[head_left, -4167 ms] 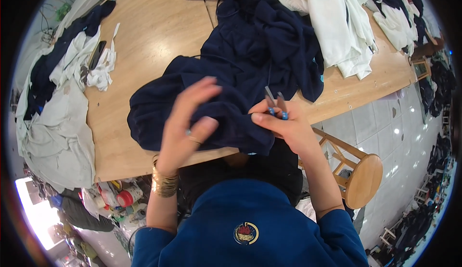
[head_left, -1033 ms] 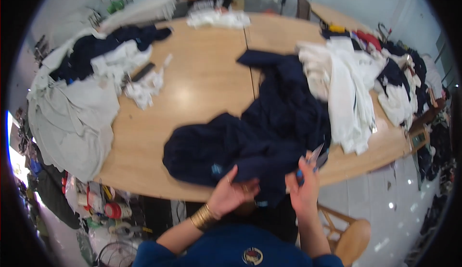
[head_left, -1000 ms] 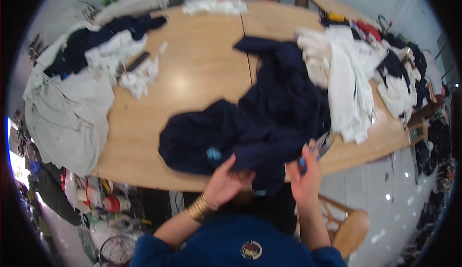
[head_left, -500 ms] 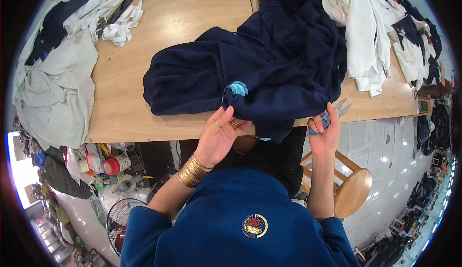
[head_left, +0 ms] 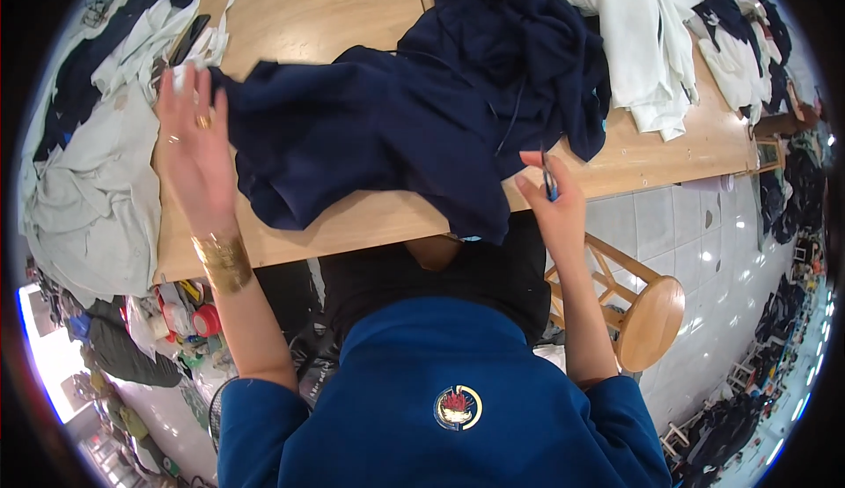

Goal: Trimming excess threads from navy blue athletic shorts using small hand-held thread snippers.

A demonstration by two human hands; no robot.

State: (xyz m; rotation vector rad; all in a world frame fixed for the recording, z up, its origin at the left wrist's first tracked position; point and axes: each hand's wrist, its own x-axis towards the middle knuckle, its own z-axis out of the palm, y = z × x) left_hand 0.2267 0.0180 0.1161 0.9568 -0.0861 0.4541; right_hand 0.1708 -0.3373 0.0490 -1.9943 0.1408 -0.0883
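A dark navy garment [head_left: 352, 127] lies bunched over the wooden table, with one end reaching the front edge. At its left end my left hand [head_left: 195, 149] is raised, fingers apart and slightly blurred, close beside the cloth; whether it touches is hard to tell. A gold bangle and rings show on this hand and wrist. Just right of the garment's near end, my right hand [head_left: 559, 206] closes around small blue-handled thread snips [head_left: 551, 187], blades pointing away from me. A bit of light blue cloth shows at the garment's lower edge.
The wooden table [head_left: 308, 8] spreads before me. Pale garments [head_left: 97, 198] and a dark phone-like object [head_left: 191, 37] lie left; white garments [head_left: 647, 48] are piled right. A wooden stool [head_left: 651, 321] stands at the lower right, and cluttered goods sit below the table's left end.
My left hand has left the light blue patch and swung up and left to the garment's far left end. The garment has shifted and flattened. My right hand has let go of the cloth, keeping the snips.
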